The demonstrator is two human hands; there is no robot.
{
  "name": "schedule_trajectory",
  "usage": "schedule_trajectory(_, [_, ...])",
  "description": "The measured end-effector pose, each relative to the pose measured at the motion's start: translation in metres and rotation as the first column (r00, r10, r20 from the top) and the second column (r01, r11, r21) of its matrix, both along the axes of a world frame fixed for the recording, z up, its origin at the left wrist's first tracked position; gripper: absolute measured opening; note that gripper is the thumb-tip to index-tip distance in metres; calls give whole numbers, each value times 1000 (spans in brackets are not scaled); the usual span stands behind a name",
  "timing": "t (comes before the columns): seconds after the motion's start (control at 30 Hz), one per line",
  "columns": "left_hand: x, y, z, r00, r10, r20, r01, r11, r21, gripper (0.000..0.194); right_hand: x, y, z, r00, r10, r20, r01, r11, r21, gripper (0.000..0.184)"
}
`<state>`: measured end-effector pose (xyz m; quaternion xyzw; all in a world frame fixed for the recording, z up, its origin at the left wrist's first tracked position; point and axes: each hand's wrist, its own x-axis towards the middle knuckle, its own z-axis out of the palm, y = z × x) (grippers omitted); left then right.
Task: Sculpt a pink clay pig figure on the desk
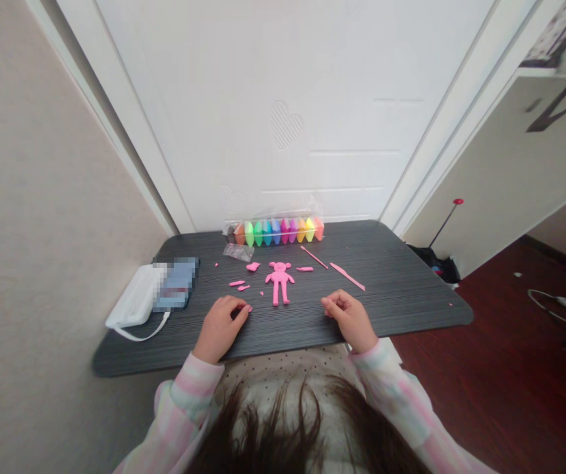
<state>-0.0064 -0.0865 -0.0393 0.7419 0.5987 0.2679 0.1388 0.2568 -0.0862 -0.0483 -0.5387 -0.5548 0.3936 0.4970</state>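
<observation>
On the dark table lies a pink clay figure (279, 280) with round ears, arms and two legs. My left hand (219, 328) rests to its lower left, fingers curled, with a tiny bit of pink clay (250, 309) at the thumb and index tips. To the lower right, my right hand (349, 320) is closed in a pinch; whatever is between its fingertips is too small to make out. Loose pink clay pieces (237, 283) lie left of the figure. Right of it are a short pink strip (305, 268), a thin pink modelling tool (314, 257) and a pink clay knife (347, 276).
A clear pack of coloured clay (277, 232) stands along the table's back edge by the white door, with a crumpled plastic wrapper (238, 252) before it. At left are a white power bank (134, 296) with a cable and a blurred blue item (178, 282).
</observation>
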Motion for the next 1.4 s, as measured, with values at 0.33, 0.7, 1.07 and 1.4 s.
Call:
schedule_trajectory(0.33, [1,0,2,1000,-2,0,2,1000,18,22,-1,2,-3,999,0,-37,0,1000,22,30])
schedule_trajectory(0.7, [0,-1,2,1000,-6,-2,6,1000,12,22,0,3,-4,999,36,-16,-36,999,36,28])
schedule_trajectory(1.07, [1,0,1,1000,-6,8,6,1000,17,23,-2,0,-5,955,-14,297,-22,993,117,26])
schedule_trajectory(1.4, [1,-1,0,999,-6,42,5,1000,19,21,8,-16,0,667,28,745,-242,953,181,30])
